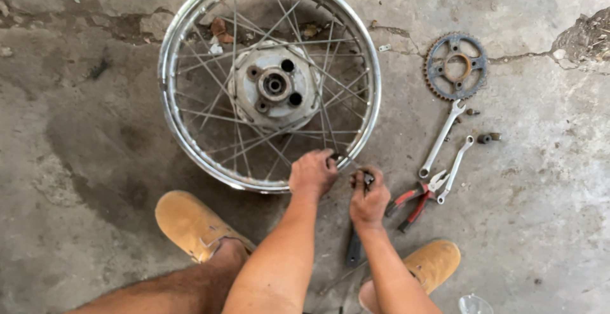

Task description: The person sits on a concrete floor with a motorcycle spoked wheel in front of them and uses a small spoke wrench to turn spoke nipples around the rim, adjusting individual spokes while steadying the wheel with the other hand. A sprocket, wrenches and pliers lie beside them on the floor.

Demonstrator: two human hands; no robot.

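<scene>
Left hand [312,172] curled in a closed grip over the near edge of the chromed rim [171,47], fingertips pinching something small and dark at a spoke end [335,157]; too small to tell exactly what. Right hand [368,196] just beside it, fist closed round a small dark tool [367,177] poking up between thumb and fingers; kind of tool not clear.

Under both grips: spoked wheel [269,80], flat on the floor, round, bright steel scuffed dull, thin wire spokes [213,85] crossing toward a pale cast hub [274,85] with dark round holes.

Below the right grip, a dark handled tool [353,250] lying on the floor beside the wrist. To the right of that grip, red-handled pliers [416,198], then two slim silvery spanners [441,137], one long, one shorter [455,167], laid roughly parallel. Farther out beyond them, a toothed sprocket [455,66], grey and rusty, ring-shaped with cut-outs; small dark nuts [488,138] near it.

Nearer than the grips, two tan suede-like shoes [190,224], bare legs. All round, rough cracked concrete floor [82,136], stained dark in patches.
</scene>
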